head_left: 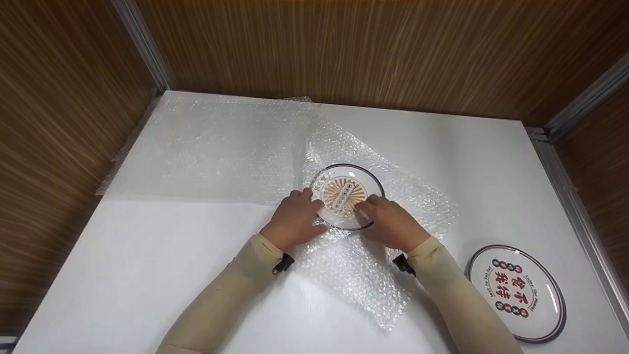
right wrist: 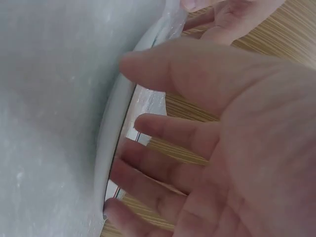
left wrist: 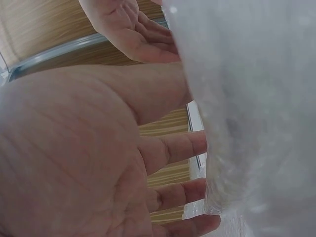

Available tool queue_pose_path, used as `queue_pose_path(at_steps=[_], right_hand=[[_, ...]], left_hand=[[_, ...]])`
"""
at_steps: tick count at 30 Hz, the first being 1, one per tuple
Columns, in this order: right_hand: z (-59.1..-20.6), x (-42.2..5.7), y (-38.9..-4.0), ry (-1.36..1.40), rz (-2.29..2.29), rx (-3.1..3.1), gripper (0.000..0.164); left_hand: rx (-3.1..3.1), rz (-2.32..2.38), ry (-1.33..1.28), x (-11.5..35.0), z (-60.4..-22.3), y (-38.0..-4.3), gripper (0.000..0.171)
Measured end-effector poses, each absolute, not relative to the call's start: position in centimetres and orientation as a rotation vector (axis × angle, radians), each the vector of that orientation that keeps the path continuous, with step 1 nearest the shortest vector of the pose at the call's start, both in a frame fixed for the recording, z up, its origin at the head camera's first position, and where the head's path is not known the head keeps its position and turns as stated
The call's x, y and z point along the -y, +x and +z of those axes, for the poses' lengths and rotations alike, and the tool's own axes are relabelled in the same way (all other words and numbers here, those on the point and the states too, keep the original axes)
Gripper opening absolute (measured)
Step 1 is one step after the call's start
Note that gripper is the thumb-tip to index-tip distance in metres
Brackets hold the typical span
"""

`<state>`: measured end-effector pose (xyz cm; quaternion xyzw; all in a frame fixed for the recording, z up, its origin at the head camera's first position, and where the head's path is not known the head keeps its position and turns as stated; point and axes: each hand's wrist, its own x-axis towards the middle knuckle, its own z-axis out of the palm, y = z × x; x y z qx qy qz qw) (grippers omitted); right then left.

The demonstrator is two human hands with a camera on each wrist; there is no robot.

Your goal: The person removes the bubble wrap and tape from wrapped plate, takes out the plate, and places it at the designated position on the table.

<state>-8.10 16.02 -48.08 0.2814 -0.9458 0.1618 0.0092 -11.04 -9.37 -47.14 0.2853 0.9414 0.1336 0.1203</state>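
Observation:
A round plate (head_left: 366, 177) with a dark rim and a brown sunburst print lies face up on a sheet of bubble wrap (head_left: 354, 278), near the middle of the table. At its left rim my left hand (head_left: 294, 219) holds the bubble wrap against the edge; in the left wrist view the thumb tip goes out of sight behind the film (left wrist: 256, 108). My right hand (head_left: 393, 223) grips the lower right rim, its fingers over the printed face. The right wrist view shows the thumb against the pale side of the plate (right wrist: 116, 116).
A larger white plate (head_left: 535, 275) with red and black lettering lies at the table's right front. More bubble wrap (head_left: 211, 152) spreads over the back left and hangs past the left edge. Wood-grain panels (head_left: 344, 54) enclose the white table (head_left: 147, 260).

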Motion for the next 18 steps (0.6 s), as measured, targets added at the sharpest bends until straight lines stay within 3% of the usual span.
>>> queue_pose_path(at_steps=[8,18], right_hand=[[-48.10,-15.77,-8.09,0.896,0.411,2.963,0.031],[-48.28,-15.95,-8.18,0.982,0.559,2.941,0.040]], left_hand=[[-2.760,0.421,0.870,9.58,-46.94,-11.00,0.051],[-2.752,0.434,0.900,9.68,-46.99,-10.88,0.047]])
